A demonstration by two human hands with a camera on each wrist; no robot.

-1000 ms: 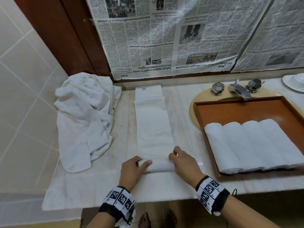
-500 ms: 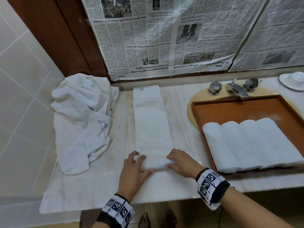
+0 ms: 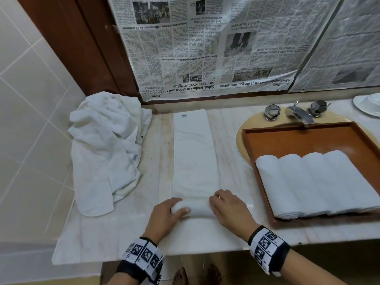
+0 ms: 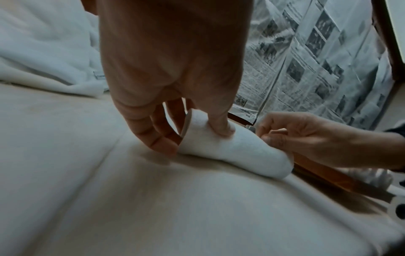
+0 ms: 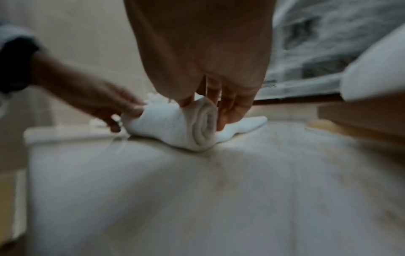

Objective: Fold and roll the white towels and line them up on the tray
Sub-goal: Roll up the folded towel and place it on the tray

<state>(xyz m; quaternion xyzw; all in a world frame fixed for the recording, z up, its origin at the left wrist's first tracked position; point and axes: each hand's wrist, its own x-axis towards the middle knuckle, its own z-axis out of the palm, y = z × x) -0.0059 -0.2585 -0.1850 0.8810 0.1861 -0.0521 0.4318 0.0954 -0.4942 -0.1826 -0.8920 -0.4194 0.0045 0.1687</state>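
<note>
The roll on the folded towel (image 3: 194, 159) is thicker than before; the left hand (image 3: 164, 217) and right hand (image 3: 230, 210) clasp its ends on the marble counter (image 3: 230, 161), newspaper (image 3: 205, 48) beyond.

A pale marble countertop (image 3: 127, 233) carries a round beige sink (image 3: 246, 128). Behind the sink stand a chrome faucet (image 3: 299, 115) and two faceted metal knobs (image 3: 272, 112). Newspaper sheets (image 3: 205, 48) hang above; a white dish (image 3: 368, 103) sits to its right.
</note>
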